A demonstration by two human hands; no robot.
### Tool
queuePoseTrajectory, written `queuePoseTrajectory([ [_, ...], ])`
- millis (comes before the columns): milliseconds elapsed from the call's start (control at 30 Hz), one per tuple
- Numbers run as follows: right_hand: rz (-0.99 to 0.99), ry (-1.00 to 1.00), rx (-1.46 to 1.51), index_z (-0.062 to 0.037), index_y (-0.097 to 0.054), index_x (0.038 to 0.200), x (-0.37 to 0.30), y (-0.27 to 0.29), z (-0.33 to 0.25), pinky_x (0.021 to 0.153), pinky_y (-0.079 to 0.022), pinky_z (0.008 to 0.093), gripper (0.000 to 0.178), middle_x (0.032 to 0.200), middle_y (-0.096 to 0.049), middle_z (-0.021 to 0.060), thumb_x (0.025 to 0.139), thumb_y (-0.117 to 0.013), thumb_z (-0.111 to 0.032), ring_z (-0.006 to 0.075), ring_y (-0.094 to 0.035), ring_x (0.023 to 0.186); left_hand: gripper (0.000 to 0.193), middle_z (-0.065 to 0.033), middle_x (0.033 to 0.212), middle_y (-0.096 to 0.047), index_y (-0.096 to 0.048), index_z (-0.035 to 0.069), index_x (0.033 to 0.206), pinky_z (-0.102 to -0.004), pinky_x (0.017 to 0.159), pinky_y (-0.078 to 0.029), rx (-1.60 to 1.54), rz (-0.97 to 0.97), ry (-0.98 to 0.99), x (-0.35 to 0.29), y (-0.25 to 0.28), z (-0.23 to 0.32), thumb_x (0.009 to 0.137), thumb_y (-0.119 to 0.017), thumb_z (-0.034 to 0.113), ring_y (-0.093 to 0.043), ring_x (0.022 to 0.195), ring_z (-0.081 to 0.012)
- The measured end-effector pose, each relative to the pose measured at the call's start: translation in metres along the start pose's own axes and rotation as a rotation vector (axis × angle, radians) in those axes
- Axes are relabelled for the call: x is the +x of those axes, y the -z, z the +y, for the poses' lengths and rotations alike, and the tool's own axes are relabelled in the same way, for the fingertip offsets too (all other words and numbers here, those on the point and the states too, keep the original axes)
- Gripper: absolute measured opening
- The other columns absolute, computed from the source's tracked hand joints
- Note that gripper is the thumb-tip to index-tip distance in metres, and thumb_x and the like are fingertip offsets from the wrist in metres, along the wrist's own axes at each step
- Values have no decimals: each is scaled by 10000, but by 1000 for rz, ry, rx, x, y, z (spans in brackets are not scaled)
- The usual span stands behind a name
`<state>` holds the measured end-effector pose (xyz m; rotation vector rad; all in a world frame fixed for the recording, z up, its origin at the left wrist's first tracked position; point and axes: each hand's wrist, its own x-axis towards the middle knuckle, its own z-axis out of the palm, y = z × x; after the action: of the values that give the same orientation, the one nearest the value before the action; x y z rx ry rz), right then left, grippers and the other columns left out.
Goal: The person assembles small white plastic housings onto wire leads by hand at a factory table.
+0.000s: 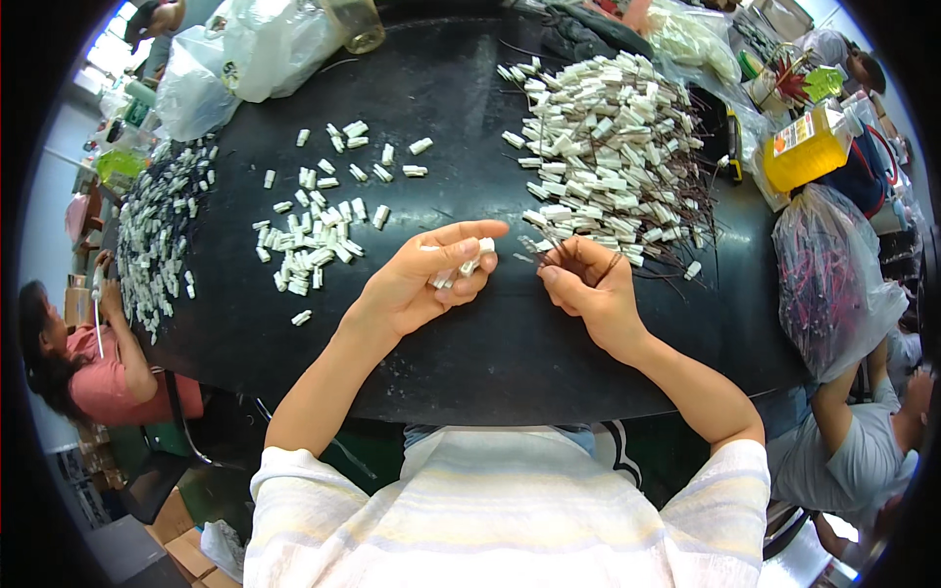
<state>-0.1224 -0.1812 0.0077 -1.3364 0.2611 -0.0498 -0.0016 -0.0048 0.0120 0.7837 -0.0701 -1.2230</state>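
In the middle of the black table, my left hand (410,282) is curled around several small white plastic connector housings (470,263), its index finger stretched toward the right. Just across from it, my right hand (606,299) pinches thin dark wires (561,251) between thumb and fingers. Small pale tips (529,245) stick out from the wires toward my left hand, with a narrow gap between. Loose white connector housings (316,235) lie scattered to the left. Beyond my right hand spreads a big heap of white housings with dark wires (608,147).
Another heap of wired white pieces (162,235) covers the table's left end, near a person in a pink top (118,377). Clear plastic bags (284,49) lie far left. At right are a bottle of yellow liquid (812,147) and a bag of pink wires (833,279).
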Motion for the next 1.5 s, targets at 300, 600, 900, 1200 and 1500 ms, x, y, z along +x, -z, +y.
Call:
queuePoseTrajectory([
  [300,11,-10,-101,-5,-556,784,0,1,2,570,-385,157,89,715,-530,-37,763,-637,-37,4,-475,648,153,-114,778,-582,-567,-20,930,-158,418,-289,111,-26,-31,-2,2,-9,815,-609,70,-433,546,-58],
  [600,56,7,-100,-18,-544,769,0,-1,6,524,-331,154,85,666,-505,-42,775,-626,-40,0,-417,587,137,-69,775,-591,-573,-1,896,-154,431,-288,372,164,-109,-4,-11,-17,783,-637,45,-450,571,-37],
  [900,-31,118,-401,13,-586,803,-4,-2,6,558,-386,168,97,698,-569,0,762,-640,-57,20,-484,642,165,-22,717,-566,-606,-9,916,-156,446,-306,369,141,-114,0,-14,-23,794,-648,94,-424,557,-29],
  [1200,61,93,-160,29,-556,904,-1,2,3,523,-368,171,92,686,-557,16,841,-544,-36,44,-503,579,359,-175,1001,-547,-457,-121,1155,-198,584,-447,17,66,-7,-2,-1,-6,871,-453,100,-540,799,-153],
  [1500,88,18,-182,24,-557,890,2,6,0,547,-376,176,112,675,-568,15,847,-555,-79,43,-518,614,386,-195,1024,-543,-462,-132,1142,-226,708,-491,17,127,-7,-6,-6,0,790,-511,19,-567,839,-186],
])
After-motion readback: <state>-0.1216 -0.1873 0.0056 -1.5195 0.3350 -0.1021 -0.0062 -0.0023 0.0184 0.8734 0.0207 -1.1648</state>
